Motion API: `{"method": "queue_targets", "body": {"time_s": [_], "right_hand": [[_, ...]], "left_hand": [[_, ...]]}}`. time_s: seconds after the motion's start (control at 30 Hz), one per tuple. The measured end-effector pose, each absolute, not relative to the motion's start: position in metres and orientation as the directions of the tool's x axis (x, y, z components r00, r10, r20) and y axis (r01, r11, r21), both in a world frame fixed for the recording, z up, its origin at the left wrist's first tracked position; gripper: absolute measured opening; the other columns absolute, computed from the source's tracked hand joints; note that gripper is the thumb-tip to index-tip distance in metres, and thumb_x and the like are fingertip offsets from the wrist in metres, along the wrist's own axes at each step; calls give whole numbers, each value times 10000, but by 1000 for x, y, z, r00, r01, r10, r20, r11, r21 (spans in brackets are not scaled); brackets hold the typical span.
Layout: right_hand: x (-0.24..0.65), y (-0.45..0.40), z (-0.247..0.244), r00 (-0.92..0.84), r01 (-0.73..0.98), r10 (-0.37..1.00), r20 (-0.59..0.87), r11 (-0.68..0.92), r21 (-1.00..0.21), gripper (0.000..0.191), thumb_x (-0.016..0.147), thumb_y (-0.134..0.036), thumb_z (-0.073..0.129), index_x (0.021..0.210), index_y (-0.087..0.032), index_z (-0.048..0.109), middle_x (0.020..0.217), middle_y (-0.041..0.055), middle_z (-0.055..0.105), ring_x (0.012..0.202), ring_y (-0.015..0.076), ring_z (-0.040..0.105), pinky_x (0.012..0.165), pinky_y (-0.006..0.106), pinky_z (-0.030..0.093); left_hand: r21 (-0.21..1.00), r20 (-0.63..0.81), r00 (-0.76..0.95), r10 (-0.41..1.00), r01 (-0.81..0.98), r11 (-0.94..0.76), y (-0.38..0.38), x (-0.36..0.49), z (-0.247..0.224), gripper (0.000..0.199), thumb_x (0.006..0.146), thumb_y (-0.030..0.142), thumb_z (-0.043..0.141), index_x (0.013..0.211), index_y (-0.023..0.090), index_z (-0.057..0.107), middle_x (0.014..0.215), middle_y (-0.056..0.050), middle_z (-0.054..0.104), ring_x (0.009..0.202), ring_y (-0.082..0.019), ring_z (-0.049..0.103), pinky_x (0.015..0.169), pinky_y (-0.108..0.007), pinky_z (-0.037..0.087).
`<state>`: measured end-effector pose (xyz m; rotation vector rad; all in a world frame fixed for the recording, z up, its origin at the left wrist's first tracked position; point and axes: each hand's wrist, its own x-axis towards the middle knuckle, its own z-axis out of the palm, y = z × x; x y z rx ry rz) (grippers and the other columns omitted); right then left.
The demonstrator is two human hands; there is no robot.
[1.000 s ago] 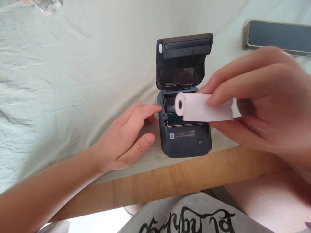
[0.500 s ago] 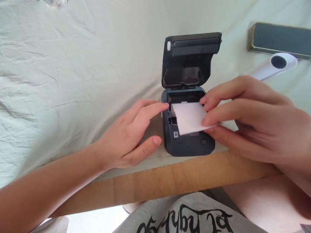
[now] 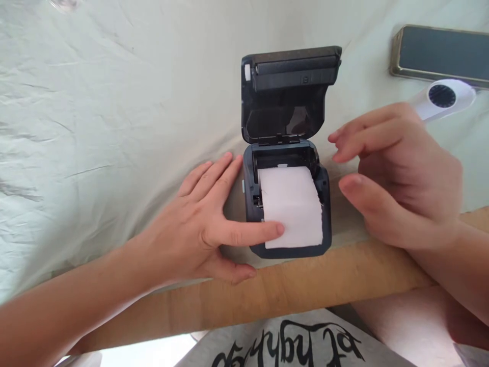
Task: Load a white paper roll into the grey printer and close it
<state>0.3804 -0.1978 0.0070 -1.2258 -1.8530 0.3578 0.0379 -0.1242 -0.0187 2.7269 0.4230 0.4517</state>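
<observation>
A small dark label printer [image 3: 288, 252] stands near the table's front edge with its lid [image 3: 286, 97] raised. White paper [image 3: 296, 204] comes out of its roll bay and lies over the front panel, its right edge ragged. My left hand [image 3: 210, 214] is at the printer's left side, fingers spread; its index finger presses on the paper, and the other fingers rest on or near the cloth. To the right of the printer hangs my right hand [image 3: 408, 173], holding nothing, with a gap between thumb and fingers.
A light cloth [image 3: 114, 102] covers the table, with a wooden strip [image 3: 229, 300] along its front. At the right lie a dark phone-like slab [image 3: 446, 53] and a white object with a round dark grille [image 3: 443, 97]. A shiny clear item [image 3: 64, 4] shows at the top left.
My right hand has let go of the paper and drawn away to the right. The paper now lies flat over the front panel, and my left index finger has come down on it.
</observation>
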Motion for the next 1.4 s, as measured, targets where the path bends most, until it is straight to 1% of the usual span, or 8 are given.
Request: {"method": "queue_targets", "body": {"time_s": [0.13, 0.23, 0.5, 0.7, 0.87, 1.07, 1.2, 1.4], "right_hand": [[382, -196, -9, -28, 495, 950, 311, 284, -821, 339, 1085, -330, 785, 1400, -402, 680, 1533, 34, 779, 1448, 285, 786, 1072, 483, 692], [378, -194, -11, -20, 408, 968, 250, 236, -882, 394, 1059, -342, 786, 1393, -419, 594, 1679, 9, 734, 1734, 318, 644, 1231, 541, 653], [376, -183, -7, -151, 181, 947, 283, 308, -934, 444, 997, -261, 789, 1339, -381, 532, 1800, -34, 695, 1726, 253, 650, 1516, 588, 479], [380, -192, -19, 72, 206, 938, 340, 319, -925, 188, 1175, -437, 707, 1345, -358, 697, 1380, 42, 859, 1361, 249, 814, 1240, 460, 673], [372, -198, -15, -57, 435, 950, 306, 300, -849, 293, 1188, -500, 710, 1436, -344, 703, 1465, 77, 833, 1415, 295, 837, 1128, 489, 746], [375, -195, -9, -139, 445, 961, 240, 277, -851, 350, 1146, -446, 778, 1472, -357, 690, 1500, 55, 805, 1386, 283, 847, 1142, 495, 768], [385, -190, -2, -252, 397, 955, 159, 251, -883, 374, 1140, -448, 814, 1476, -352, 683, 1470, 39, 819, 1260, 232, 852, 991, 387, 770], [389, -188, -1, -261, 423, 954, 147, 250, -871, 368, 1144, -465, 800, 1483, -344, 725, 1477, 57, 809, 1201, 230, 823, 952, 373, 738]], "left_hand": [[400, 231, 927, 295, 186, -897, -121, 38, -17, 1025, 894, 601, 1065, 1760, 651, 520, 2134, -14, 153, 1910, -534, 362, 1455, -788, 452], [421, 224, 929, 296, 181, -889, -120, 39, -16, 941, 919, 526, 1042, 1723, 643, 567, 2133, 0, 153, 1923, -509, 340, 1481, -787, 414], [381, 168, 951, 261, 182, -907, -116, 39, -12, 839, 929, 548, 1020, 1682, 634, 660, 2088, -12, 290, 1904, -506, 343, 1480, -757, 383], [387, 271, 936, 227, 110, -916, -112, 41, -15, 902, 904, 390, 1024, 1688, 601, 630, 2001, -75, 440, 1816, -511, 501, 1435, -773, 452], [358, 286, 934, 214, 102, -928, -111, 41, -18, 989, 890, 444, 1034, 1741, 543, 539, 2008, -130, 438, 1788, -535, 543, 1405, -802, 490], [363, 390, 876, 283, 137, -922, -110, 43, -24, 981, 1116, 598, 720, 1936, 251, 310, 1855, -317, 596, 1726, -514, 633, 1333, -770, 613], [341, 370, 868, 331, 204, -918, -113, 46, -21, 777, 1115, 479, 688, 1834, 258, 492, 1829, -274, 645, 1685, -507, 690, 1296, -744, 663], [373, 325, 869, 374, 245, -895, -117, 48, -14, 762, 1071, 450, 680, 1803, 320, 516, 1854, -190, 653, 1665, -490, 716, 1267, -750, 692]]}}
